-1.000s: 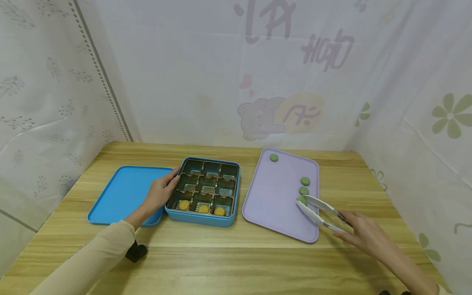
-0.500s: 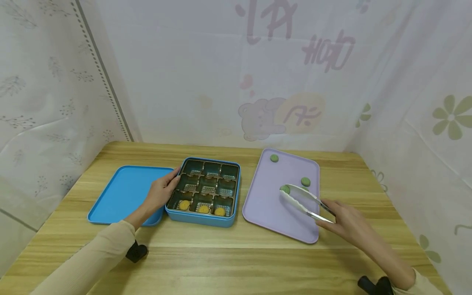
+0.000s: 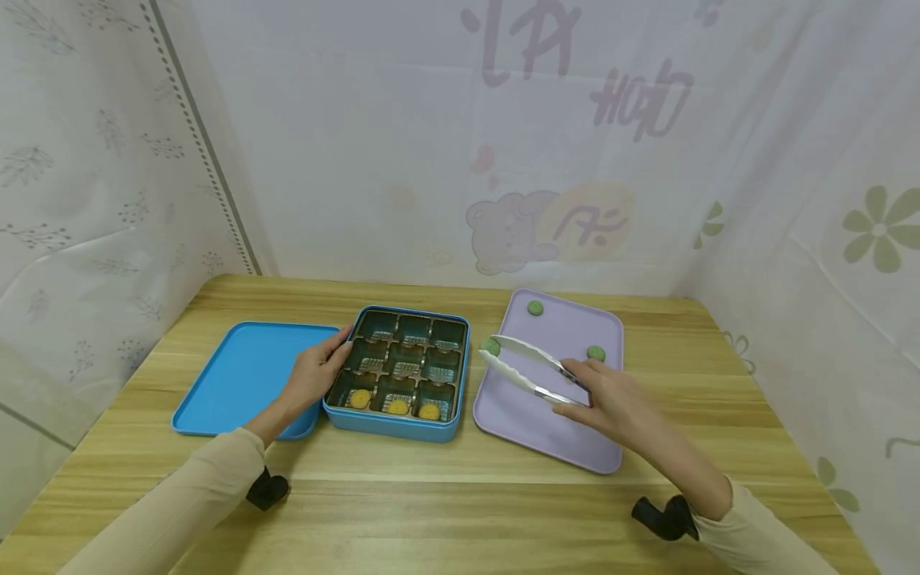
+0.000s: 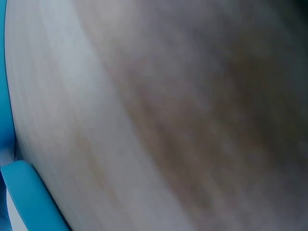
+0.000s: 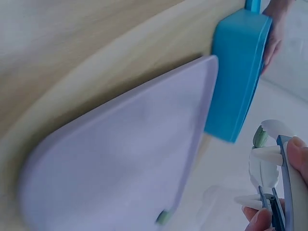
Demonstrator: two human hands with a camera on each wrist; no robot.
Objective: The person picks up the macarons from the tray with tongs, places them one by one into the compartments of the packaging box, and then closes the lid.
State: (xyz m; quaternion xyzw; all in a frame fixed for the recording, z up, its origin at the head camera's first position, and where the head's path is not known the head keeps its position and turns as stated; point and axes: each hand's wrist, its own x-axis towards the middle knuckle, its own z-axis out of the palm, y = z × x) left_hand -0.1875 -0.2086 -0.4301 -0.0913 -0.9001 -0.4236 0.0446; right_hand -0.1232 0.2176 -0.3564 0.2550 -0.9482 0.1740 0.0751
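My right hand (image 3: 611,399) holds white-tipped tongs (image 3: 509,373), which pinch a round green cookie (image 3: 491,346) over the left edge of the lilac tray (image 3: 532,431), near the blue box. In the right wrist view the green cookie (image 5: 260,137) shows between the tong tips. My left hand (image 3: 316,375) rests against the left side of the blue box (image 3: 391,425), fingers along its wall. Inside the box a divided insert has three yellow cookies, one in each front compartment. The left wrist view is mostly blurred wood, with the box's blue edge at left.
Two more green cookies show on the tray, one at the far left corner (image 3: 535,307) and one near the right edge (image 3: 596,352), close to my right hand. A blue lid (image 3: 244,375) lies left of the box. Printed curtains (image 3: 359,160) surround the wooden table (image 3: 431,511).
My right hand has lifted a green cookie off the tray with the tongs and carried it left toward the box. My left hand has stayed at the box's side.
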